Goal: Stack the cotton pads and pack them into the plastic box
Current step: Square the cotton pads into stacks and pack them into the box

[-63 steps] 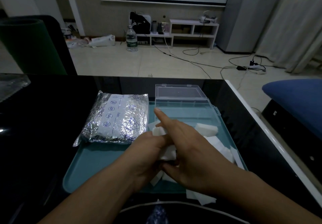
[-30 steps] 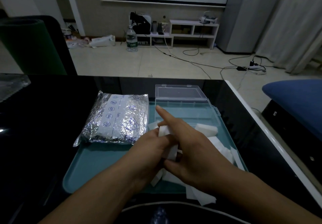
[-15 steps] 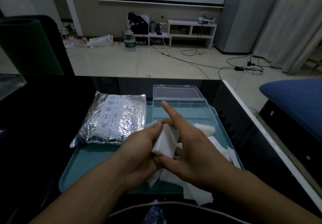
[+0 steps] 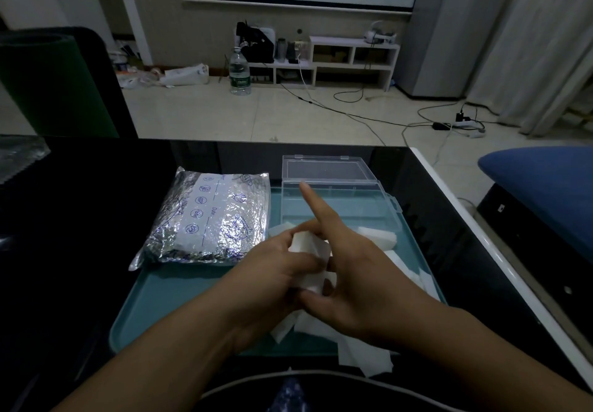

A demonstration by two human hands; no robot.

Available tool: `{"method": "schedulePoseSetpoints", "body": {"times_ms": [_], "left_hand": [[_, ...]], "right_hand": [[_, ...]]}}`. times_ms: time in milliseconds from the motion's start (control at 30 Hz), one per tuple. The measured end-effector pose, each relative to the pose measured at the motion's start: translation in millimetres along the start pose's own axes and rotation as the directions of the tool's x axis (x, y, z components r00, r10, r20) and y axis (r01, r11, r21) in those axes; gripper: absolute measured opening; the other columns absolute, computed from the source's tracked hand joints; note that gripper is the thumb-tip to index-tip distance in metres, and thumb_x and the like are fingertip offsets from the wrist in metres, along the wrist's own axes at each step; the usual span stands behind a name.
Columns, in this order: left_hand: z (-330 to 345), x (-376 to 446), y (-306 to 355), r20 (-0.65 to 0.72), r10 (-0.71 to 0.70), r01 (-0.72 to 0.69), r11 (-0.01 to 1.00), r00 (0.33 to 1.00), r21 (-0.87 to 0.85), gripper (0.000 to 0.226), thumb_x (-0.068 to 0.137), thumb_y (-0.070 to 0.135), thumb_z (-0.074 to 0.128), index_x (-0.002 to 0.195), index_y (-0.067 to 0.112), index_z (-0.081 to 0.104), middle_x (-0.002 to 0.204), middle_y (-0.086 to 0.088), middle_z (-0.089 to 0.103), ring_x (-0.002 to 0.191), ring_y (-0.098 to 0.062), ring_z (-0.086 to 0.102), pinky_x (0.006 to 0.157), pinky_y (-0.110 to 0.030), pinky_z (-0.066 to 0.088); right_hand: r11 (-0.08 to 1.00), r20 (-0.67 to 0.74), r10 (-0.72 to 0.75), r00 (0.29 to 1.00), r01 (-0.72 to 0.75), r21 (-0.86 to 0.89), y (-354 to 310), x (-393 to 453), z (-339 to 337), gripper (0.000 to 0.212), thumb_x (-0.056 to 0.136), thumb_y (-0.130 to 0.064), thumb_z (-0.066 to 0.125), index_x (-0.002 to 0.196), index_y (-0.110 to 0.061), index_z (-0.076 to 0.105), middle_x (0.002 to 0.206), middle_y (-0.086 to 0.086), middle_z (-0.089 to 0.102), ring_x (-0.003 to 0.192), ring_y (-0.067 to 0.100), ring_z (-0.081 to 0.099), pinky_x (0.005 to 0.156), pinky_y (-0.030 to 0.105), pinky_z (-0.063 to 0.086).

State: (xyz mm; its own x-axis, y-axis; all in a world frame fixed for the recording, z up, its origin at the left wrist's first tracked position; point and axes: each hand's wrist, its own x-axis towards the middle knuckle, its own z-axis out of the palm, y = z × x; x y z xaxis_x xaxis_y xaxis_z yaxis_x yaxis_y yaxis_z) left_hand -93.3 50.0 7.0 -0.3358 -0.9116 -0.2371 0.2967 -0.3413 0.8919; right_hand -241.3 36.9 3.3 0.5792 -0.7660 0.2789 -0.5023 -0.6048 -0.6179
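Since half a second ago I've squared the cotton pads (image 4: 309, 259) upright between left hand (image 4: 276, 278) and right hand (image 4: 349, 278), both grips closed on the stack, with the open plastic box (image 4: 337, 206) just beyond, nearer my right.

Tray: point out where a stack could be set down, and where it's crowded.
Free: the teal tray floor in front of the foil pouch, left of the left hand, and the open plastic box interior. Crowded: the right and near-right side, where loose cotton pads lie around and under the right hand.
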Motion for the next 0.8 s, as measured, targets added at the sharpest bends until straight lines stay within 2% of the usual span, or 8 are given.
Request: {"method": "schedulePoseSetpoints", "body": {"times_ms": [100,200,267,333,400,467,633,800], "left_hand": [[2,3,1,-0.098,0.0,-0.003,1.0,0.995,-0.03,0.045,0.09,-0.011,0.039,0.115,0.016,0.067,0.089,-0.018,0.067,0.067,-0.026,0.058,0.054,-0.028,0.048],[-7,7,5,-0.242,0.007,-0.023,0.998,0.97,-0.062,0.041,0.09,-0.006,0.038,0.113,0.015,0.064,0.077,-0.012,0.07,0.057,-0.023,0.058,0.054,-0.031,0.05],[-13,8,9,-0.285,0.016,-0.043,0.995,0.958,-0.09,0.036,0.09,-0.004,0.037,0.109,0.011,0.063,0.07,-0.01,0.07,0.056,-0.023,0.061,0.053,-0.031,0.052],[-18,8,10,-0.311,0.014,-0.049,0.993,0.95,-0.104,0.034,0.091,-0.004,0.037,0.106,0.011,0.063,0.075,-0.011,0.072,0.058,-0.023,0.064,0.051,-0.031,0.053],[-19,7,11,-0.336,0.012,-0.05,0.993,0.942,-0.104,0.033,0.091,-0.002,0.037,0.105,0.012,0.063,0.08,-0.013,0.073,0.056,-0.022,0.061,0.049,-0.03,0.049],[-18,8,11,-0.354,0.009,-0.058,0.99,0.935,-0.127,0.03,0.091,-0.001,0.038,0.102,0.011,0.062,0.082,-0.015,0.069,0.053,-0.021,0.053,0.045,-0.028,0.043],[-20,10,13,-0.389,-0.002,-0.075,0.98,0.921,-0.184,0.015,0.092,0.02,0.057,0.1,0.01,0.063,0.078,-0.012,0.062,0.049,-0.018,0.044,0.039,-0.024,0.036],[-23,9,14,-0.374,0.009,-0.105,0.966,0.927,-0.237,0.028,0.099,0.039,0.047,0.1,0.013,0.058,0.072,-0.01,0.061,0.048,-0.017,0.045,0.039,-0.022,0.038]], "right_hand": [[0.997,0.035,0.071,0.997,-0.072,0.032,-4,-1,-6,0.114,0.076,-0.043,0.078,0.149,-0.047,-0.01,0.128,-0.016,0.049,0.11,-0.002,0.053,0.094,0.017,0.046],[0.979,-0.027,0.194,0.981,-0.192,0.062,2,3,-30,0.091,0.075,-0.057,0.064,0.149,-0.048,0.012,0.131,-0.027,0.044,0.12,-0.013,0.042,0.099,0.014,0.039],[0.967,-0.142,0.248,0.958,-0.253,-0.016,17,5,-46,0.065,0.079,-0.048,0.056,0.14,-0.04,0.037,0.122,-0.023,0.051,0.113,-0.009,0.048,0.1,0.022,0.043],[0.937,-0.213,0.295,0.931,-0.326,-0.125,31,4,-55,0.042,0.088,-0.034,0.057,0.129,-0.03,0.052,0.11,-0.019,0.057,0.102,-0.005,0.053,0.092,0.019,0.046],[0.901,-0.194,0.346,0.918,-0.383,-0.203,41,1,-57,0.029,0.091,-0.025,0.059,0.12,-0.028,0.06,0.102,-0.018,0.059,0.095,-0.004,0.054,0.081,0.011,0.043],[0.886,-0.122,0.379,0.917,-0.398,-0.24,44,-1,-54,0.023,0.09,-0.028,0.06,0.113,-0.03,0.063,0.099,-0.017,0.061,0.092,-0.004,0.055,0.08,0.013,0.045],[0.898,-0.043,0.346,0.937,-0.344,-0.276,29,3,-31,0.033,0.09,-0.045,0.058,0.12,-0.03,0.06,0.103,-0.017,0.058,0.097,0.0,0.052,0.086,0.021,0.045],[0.923,-0.002,0.211,0.977,-0.2,-0.329,19,9,5,0.063,0.087,-0.059,0.055,0.14,-0.028,0.045,0.126,-0.008,0.046,0.119,0.011,0.038,0.103,0.03,0.035]]}}
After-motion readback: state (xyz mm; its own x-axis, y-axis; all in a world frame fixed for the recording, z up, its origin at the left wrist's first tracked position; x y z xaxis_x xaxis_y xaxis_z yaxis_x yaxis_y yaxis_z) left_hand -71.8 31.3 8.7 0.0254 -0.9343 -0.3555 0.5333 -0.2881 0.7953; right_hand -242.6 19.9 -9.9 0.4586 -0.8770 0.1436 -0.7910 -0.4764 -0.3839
